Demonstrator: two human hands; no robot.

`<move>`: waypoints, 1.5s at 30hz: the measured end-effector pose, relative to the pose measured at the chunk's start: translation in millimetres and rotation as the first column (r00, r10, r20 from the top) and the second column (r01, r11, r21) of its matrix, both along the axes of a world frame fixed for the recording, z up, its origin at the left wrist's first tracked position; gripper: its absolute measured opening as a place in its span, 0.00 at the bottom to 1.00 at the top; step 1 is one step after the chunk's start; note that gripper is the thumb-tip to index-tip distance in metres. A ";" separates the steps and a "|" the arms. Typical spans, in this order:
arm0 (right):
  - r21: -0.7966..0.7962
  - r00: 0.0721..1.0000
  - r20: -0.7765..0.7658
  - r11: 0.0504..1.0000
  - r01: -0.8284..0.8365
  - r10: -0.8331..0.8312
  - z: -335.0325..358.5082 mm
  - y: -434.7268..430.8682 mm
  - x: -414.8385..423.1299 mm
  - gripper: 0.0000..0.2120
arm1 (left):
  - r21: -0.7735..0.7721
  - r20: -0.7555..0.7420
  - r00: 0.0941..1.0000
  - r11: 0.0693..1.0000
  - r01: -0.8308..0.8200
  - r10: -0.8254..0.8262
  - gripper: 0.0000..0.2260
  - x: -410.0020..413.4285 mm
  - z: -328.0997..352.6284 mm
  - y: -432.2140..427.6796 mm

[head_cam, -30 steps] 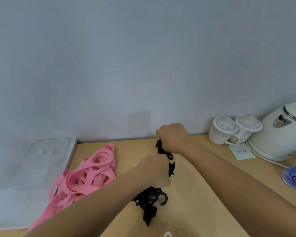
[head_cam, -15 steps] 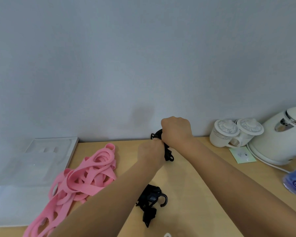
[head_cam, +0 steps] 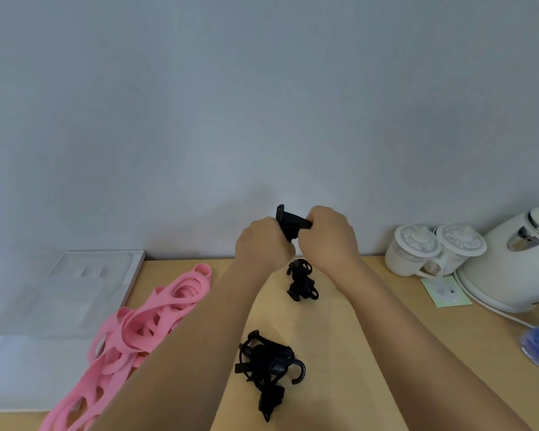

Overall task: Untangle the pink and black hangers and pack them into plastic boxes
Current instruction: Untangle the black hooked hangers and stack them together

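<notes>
Fingers point(head_cam: 319, 213) of the right hand point(head_cam: 327, 239) are curled tight round 1 end of a black hanger piece point(head_cam: 290, 220), and the left hand point(head_cam: 262, 245) grips its other end, so both hands grasp the same piece, held up in front of the wall above the far side of the table point(head_cam: 371, 337); the left hand's fingertips are hidden behind its knuckles. The task looks to be in its early part; the black hangers are partly sorted, with 1 small black clump point(head_cam: 301, 281) lying on the table just below the hands, seemingly apart from the held piece, and 1 larger black tangle point(head_cam: 268, 367) nearer the camera, its hook curling out to the right. The pink hangers point(head_cam: 137, 331) lie in 1 knotted heap at the left, untouched; the translucent plastic box point(head_cam: 66, 293) beside them at the left edge shows nothing packed in it, so all packing is left to do. Against 1 second ago, the hands have risen from just over the tabletop to well above it and drawn closer together; the black strand that ran from the hands down to the larger tangle no longer joins them; half a second ago the small clump hung just under the hands, and now it rests on the table.
</notes>
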State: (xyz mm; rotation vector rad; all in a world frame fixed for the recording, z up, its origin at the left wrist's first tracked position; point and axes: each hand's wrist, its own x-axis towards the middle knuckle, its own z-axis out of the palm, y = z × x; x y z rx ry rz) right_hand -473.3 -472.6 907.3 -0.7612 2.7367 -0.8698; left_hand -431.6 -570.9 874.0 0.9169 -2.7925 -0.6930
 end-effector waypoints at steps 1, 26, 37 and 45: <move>-0.130 0.992 0.113 0.989 0.073 -0.058 -2.9 0.9 -0.9 0.04 | 0.027 -0.035 0.999 1.000 -0.011 0.012 0.08 -2.0 3.8 -1.6; -0.773 0.740 0.627 0.310 0.554 0.243 1.4 8.4 13.4 0.14 | 0.493 -0.453 0.887 0.854 0.165 0.090 0.08 16.9 49.2 6.2; -0.847 0.842 0.468 0.408 0.340 0.269 7.2 16.0 16.7 0.11 | 0.782 -0.377 0.888 0.604 0.155 0.262 0.09 30.5 54.3 9.5; -0.861 0.891 0.333 0.484 0.155 0.309 11.5 28.4 14.7 0.12 | 0.865 -0.354 0.902 0.453 0.215 0.248 0.08 39.8 52.1 12.5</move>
